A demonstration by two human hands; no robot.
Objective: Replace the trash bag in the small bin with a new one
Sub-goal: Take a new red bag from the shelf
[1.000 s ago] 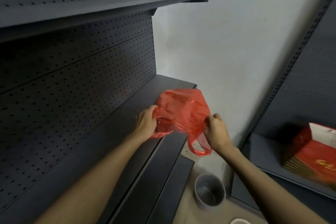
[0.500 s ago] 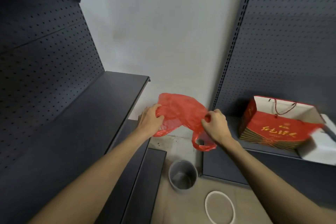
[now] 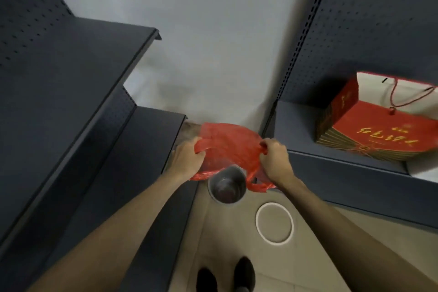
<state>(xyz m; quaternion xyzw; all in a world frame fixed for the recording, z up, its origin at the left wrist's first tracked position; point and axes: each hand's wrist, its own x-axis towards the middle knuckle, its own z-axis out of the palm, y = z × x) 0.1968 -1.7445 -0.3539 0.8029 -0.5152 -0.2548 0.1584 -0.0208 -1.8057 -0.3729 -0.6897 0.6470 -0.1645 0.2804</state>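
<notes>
A thin red plastic bag (image 3: 230, 147) is stretched between my two hands, above the floor. My left hand (image 3: 187, 159) grips its left edge and my right hand (image 3: 275, 161) grips its right edge near a handle loop that hangs down. Just below the bag stands the small grey round bin (image 3: 227, 185) on the floor, its mouth showing and nothing lining it. The bag's lower edge overlaps the bin's far rim in the view. A white ring (image 3: 274, 222) lies flat on the floor to the right of the bin.
Dark metal shelving (image 3: 71, 102) runs along the left, and another dark shelf unit (image 3: 343, 168) stands on the right with a red gift bag (image 3: 379, 123) on it. A pale wall closes the gap behind. My dark shoes (image 3: 225, 277) show on the tiled floor.
My view has tilted down and swung right, so the bin now sits directly under the bag. Both hands have kept their grip and lowered the bag toward the bin.
</notes>
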